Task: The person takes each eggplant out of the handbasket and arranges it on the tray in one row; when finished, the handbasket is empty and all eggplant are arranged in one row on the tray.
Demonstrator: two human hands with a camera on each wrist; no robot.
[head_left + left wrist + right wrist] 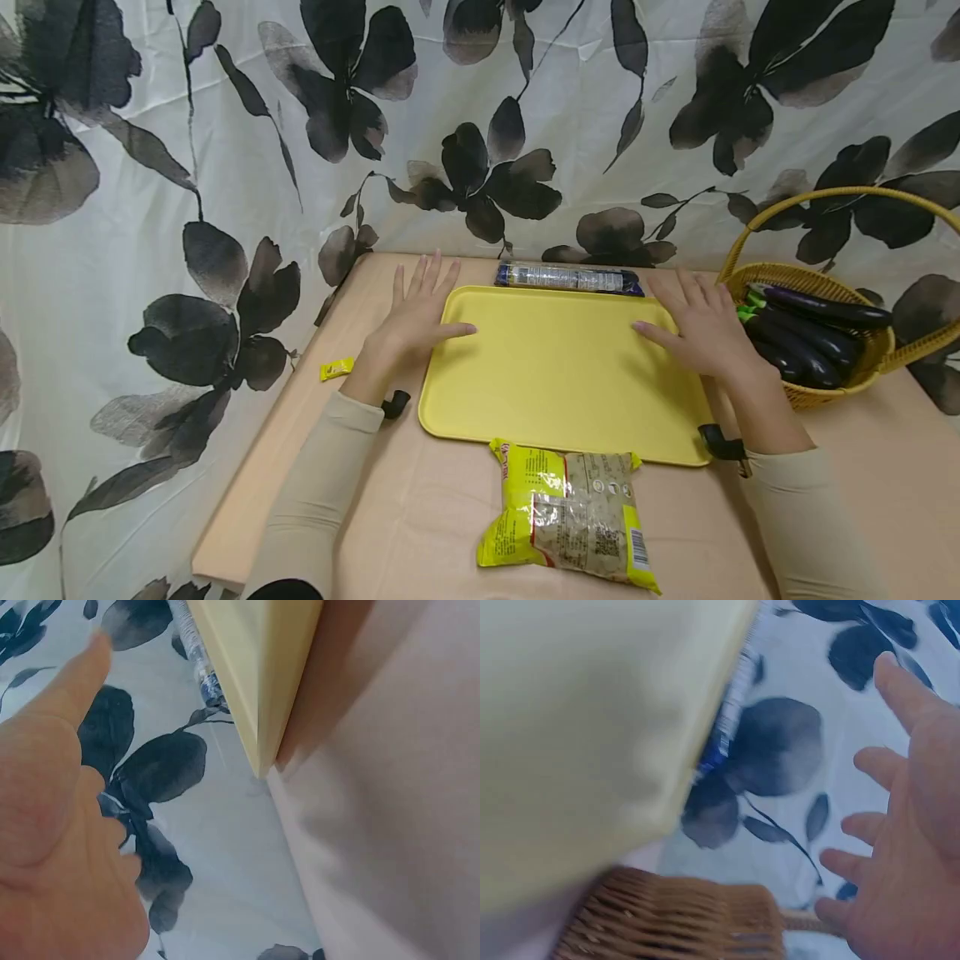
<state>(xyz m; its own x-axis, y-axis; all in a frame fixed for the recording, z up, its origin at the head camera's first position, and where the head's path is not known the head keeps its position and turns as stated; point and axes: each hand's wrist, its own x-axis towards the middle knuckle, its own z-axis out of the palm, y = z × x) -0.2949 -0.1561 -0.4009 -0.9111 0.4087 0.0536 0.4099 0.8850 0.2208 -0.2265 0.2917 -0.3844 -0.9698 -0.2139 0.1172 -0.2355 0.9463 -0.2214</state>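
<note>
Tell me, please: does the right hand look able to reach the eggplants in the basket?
Probably yes: the right hand is empty and near the basket, and the eggplants lie uncovered, though the handle may need avoiding.

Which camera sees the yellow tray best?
The head view: it shows nearly the whole yellow tray from above, though the left hand and right hand cover small bits. The left wrist view shows only one corner, and the right wrist view a big, blurry part, cut off at the picture's edge.
</note>
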